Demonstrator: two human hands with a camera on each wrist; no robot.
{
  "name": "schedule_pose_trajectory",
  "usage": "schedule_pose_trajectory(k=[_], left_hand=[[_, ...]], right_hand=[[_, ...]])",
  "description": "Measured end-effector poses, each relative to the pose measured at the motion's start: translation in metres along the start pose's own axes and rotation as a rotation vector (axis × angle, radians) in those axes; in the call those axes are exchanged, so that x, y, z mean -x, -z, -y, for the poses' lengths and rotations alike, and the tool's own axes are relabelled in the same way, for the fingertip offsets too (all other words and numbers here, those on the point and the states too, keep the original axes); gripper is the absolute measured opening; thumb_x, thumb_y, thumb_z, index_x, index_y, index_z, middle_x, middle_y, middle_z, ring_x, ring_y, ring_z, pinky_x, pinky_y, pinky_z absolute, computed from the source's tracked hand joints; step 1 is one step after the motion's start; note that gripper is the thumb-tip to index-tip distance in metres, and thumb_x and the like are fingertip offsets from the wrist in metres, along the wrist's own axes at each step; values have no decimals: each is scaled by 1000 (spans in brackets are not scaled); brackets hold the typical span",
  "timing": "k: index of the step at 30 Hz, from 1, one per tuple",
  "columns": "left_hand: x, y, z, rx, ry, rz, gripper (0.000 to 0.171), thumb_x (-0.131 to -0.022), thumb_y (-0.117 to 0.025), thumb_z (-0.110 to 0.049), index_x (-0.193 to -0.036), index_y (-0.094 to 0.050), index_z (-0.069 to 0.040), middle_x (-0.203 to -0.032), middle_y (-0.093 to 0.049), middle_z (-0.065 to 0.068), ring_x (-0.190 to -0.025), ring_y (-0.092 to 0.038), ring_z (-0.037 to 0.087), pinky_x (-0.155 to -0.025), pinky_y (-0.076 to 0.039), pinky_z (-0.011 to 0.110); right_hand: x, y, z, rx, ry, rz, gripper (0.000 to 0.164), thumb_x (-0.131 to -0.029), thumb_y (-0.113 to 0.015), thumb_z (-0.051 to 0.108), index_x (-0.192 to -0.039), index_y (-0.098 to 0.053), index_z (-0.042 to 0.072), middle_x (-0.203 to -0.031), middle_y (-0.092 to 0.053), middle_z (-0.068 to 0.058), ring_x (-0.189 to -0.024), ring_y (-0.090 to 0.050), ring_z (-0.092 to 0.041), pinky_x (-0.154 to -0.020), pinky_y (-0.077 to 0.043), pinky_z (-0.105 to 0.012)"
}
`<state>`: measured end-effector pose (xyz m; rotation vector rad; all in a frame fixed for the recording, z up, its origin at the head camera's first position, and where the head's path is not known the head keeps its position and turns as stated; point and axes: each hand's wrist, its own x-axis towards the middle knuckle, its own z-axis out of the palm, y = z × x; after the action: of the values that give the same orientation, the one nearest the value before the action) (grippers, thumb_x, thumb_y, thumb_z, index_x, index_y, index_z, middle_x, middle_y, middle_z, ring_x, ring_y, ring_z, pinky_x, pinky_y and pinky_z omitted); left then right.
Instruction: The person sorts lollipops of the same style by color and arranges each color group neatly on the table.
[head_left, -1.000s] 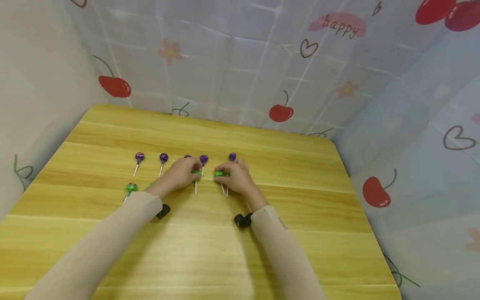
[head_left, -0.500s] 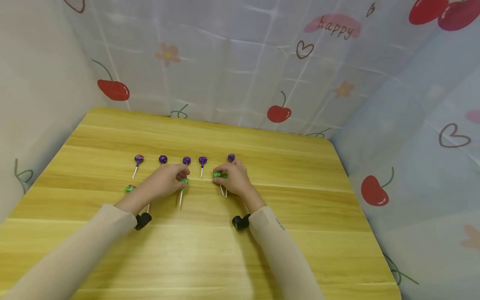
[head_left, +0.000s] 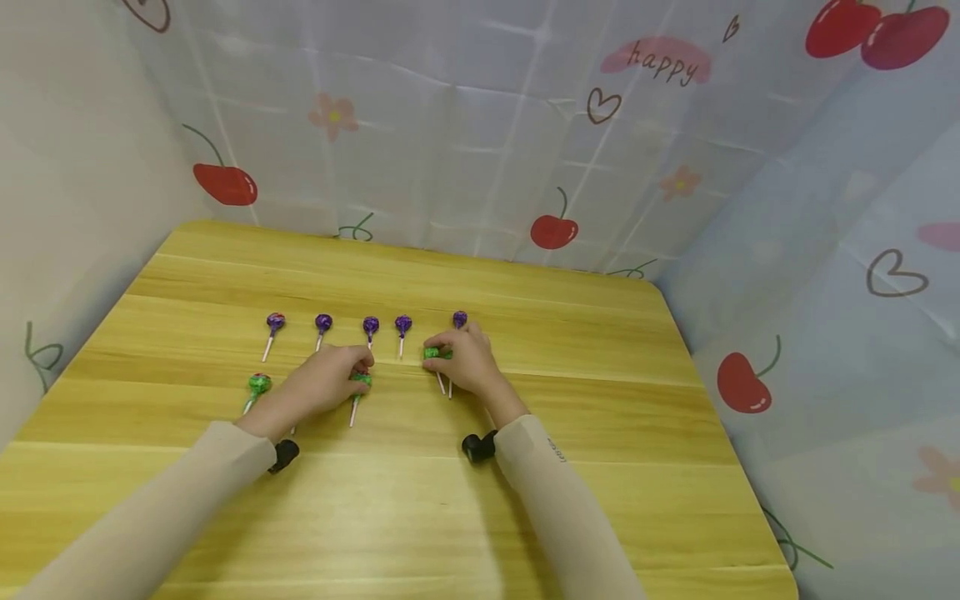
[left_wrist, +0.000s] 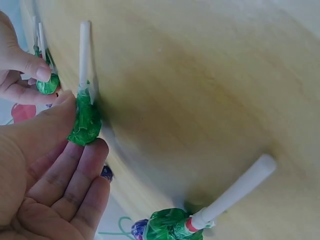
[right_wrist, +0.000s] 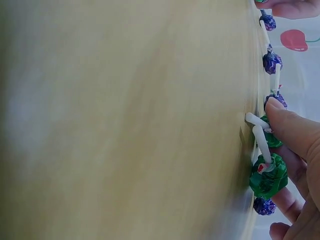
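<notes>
In the head view my left hand (head_left: 322, 383) pinches a green-wrapped lollipop (left_wrist: 86, 120) by its head between thumb and fingers, its white stick pointing toward me, low over the table. My right hand (head_left: 468, 360) holds two green lollipops (right_wrist: 269, 177) side by side, their sticks pointing toward me. Just beyond the right fingers lies a purple lollipop (head_left: 460, 318). Left of it, more purple lollipops (head_left: 371, 325) form a row. A green lollipop (head_left: 258, 384) lies left of my left wrist; another green one (left_wrist: 167, 223) is mostly hidden under that arm in the head view.
The wooden table (head_left: 420, 517) reaches back to a white curtain (head_left: 420, 133) printed with cherries and flowers. A plain pale wall (head_left: 75, 183) stands at the left, and more curtain (head_left: 840, 350) hangs at the right. Black wrist devices (head_left: 478, 447) sit beneath both wrists.
My left hand has moved left and toward me with its green lollipop, away from the right hand, uncovering a purple lollipop. The right hand stays in place with its two green lollipops.
</notes>
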<state>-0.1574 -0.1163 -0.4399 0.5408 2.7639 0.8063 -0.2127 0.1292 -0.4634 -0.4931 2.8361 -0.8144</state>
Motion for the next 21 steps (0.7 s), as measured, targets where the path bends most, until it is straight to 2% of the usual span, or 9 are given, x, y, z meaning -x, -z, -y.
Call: schedule_pose_trajectory(k=[4,8,14,17,21], left_hand=[[0,-2,2,3,0,-15,28,-87,-77,-12,-110,-66,-1,-100,-73,9,-98,-69,28,-89,-56,46],[0,-3,3,13,7,-24,27,-86,-78,-12,-108,-66,-2,-100,-73,10,-97,-69,28,-88,-57,46],[-1,-2,-1,-10,-2,-22,26,-85,-79,-13,-106,-67,-3,-98,-72,8,-95,-69,25,-86,-57,44],[0,-1,-3,-27,-16,-23,26,-84,-80,-13,-104,-67,-3,-95,-72,7,-93,-69,24,-84,-57,43],[0,2,-3,-45,-35,-25,25,-84,-80,-12,-103,-67,-2,-92,-72,7,-89,-69,23,-81,-57,43]], right_hand=[[-1,1,1,2,1,2,32,-84,-78,40,-114,-75,28,-110,-71,10,-94,-39,-18,-86,-29,-35],[-3,4,3,-10,-2,20,31,-84,-79,39,-112,-76,27,-107,-73,9,-100,-41,-18,-94,-32,-38],[-1,13,13,-122,-30,10,29,-84,-80,34,-110,-76,23,-104,-72,10,-114,-44,-20,-103,-38,-43],[4,14,24,-159,-25,26,27,-84,-80,36,-108,-76,24,-103,-70,11,-114,-44,-19,-100,-41,-43],[10,11,39,-124,24,69,25,-83,-81,38,-104,-75,26,-99,-69,13,-104,-46,-17,-91,-43,-37]])
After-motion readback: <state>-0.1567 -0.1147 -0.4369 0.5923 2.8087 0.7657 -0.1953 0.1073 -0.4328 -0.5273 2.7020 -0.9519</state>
